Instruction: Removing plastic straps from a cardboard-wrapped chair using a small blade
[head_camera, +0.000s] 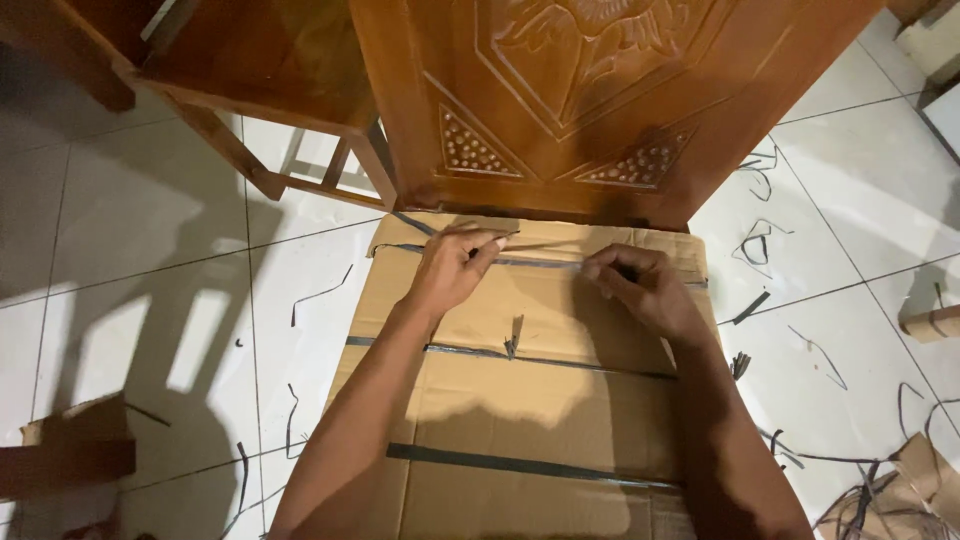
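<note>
Both grips pinch the tape (545, 263) on the cardboard (520, 410): left hand (452, 268), right hand (645, 288); mid-peel, needs steady pull.

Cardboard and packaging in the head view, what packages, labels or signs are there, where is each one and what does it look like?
Cardboard wrap: centre, under both hands, flat brown, crossed by dark tape bands.
Left hand and right hand: on the top tape band.
Cardboard scrap: left edge on the floor, brown.
Cardboard tube: right edge, brown.
Torn cardboard: bottom right corner, brown, among dark tape strips.
No labels, signs or screens show.
</note>
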